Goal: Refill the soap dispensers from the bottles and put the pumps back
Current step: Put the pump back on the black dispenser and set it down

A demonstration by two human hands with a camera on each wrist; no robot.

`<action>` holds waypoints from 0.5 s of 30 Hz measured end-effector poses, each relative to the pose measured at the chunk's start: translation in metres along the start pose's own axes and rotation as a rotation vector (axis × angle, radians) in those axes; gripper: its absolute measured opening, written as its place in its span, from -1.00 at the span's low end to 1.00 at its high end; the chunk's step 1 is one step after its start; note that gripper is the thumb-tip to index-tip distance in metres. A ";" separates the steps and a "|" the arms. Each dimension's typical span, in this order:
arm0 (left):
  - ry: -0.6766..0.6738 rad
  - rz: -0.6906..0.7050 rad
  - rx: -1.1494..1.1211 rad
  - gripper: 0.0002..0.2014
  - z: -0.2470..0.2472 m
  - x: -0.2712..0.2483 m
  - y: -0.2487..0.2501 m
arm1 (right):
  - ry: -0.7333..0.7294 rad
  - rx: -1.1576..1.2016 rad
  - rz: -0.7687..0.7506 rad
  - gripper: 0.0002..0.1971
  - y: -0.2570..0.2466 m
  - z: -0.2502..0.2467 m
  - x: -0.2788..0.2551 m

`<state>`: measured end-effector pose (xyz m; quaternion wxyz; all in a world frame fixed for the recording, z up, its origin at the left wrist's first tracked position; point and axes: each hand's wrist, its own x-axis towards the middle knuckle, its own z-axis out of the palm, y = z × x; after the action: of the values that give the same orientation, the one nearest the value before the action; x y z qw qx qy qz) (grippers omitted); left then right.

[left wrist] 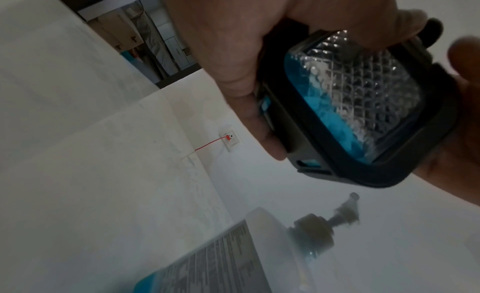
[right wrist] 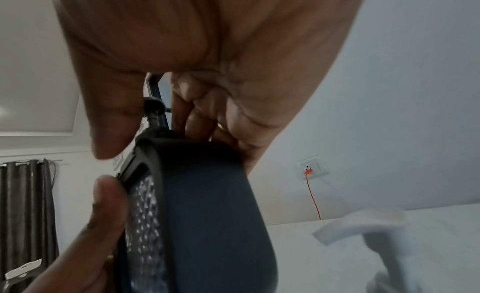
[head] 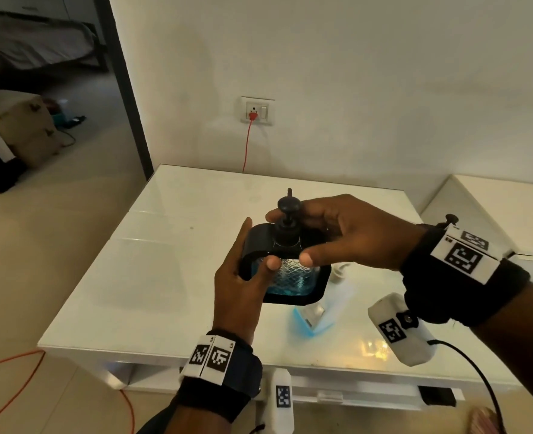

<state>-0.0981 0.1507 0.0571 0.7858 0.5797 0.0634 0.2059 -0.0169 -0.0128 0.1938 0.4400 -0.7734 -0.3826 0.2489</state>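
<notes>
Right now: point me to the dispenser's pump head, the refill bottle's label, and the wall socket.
pump head (head: 288, 204), head view, on its round black top.
refill bottle label (left wrist: 221, 262), left wrist view, on the printed panel.
wall socket (head: 257, 110), head view, on the white plate above the red plug.

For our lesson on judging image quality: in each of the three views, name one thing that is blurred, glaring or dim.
Head view: warm glare on the glossy table near its front edge. Left wrist view: the soap bottle lies soft and out of focus, while the dispenser looks sharper. Right wrist view: dim overall, with the right hand a close blur and a white pump smeared.
</notes>
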 end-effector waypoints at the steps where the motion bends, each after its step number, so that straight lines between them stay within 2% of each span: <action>1: 0.008 -0.011 -0.026 0.11 0.001 0.000 -0.001 | -0.027 0.046 -0.005 -0.38 0.001 -0.002 -0.005; 3: 0.000 -0.033 -0.090 0.09 0.001 0.001 -0.002 | -0.094 0.191 -0.019 -0.33 0.001 -0.007 -0.015; 6: -0.087 -0.206 -0.270 -0.14 0.006 0.001 -0.003 | -0.129 0.246 -0.027 -0.33 -0.001 -0.018 -0.027; 8: -0.194 -0.317 -0.330 -0.47 0.015 -0.005 0.003 | -0.025 0.067 -0.014 -0.39 -0.004 -0.025 -0.034; 11: -0.348 -0.404 -0.309 -0.76 0.033 -0.020 0.006 | 0.015 -0.221 -0.006 -0.45 -0.008 -0.031 -0.048; 12: -0.362 -0.411 -0.279 -0.74 0.040 -0.024 0.006 | -0.005 -0.259 0.008 -0.41 -0.008 -0.033 -0.053; 13: -0.410 -0.415 -0.255 -0.61 0.047 -0.029 0.002 | -0.029 -0.274 0.013 -0.35 -0.007 -0.034 -0.059; 15: -0.519 -0.449 -0.284 -0.21 0.062 -0.037 0.002 | -0.106 -0.275 0.011 -0.28 -0.006 -0.038 -0.072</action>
<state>-0.1110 0.0822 0.0740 0.8741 0.4693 -0.0414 -0.1188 -0.0333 -0.0875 0.2208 0.3074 -0.8143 -0.4315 0.2372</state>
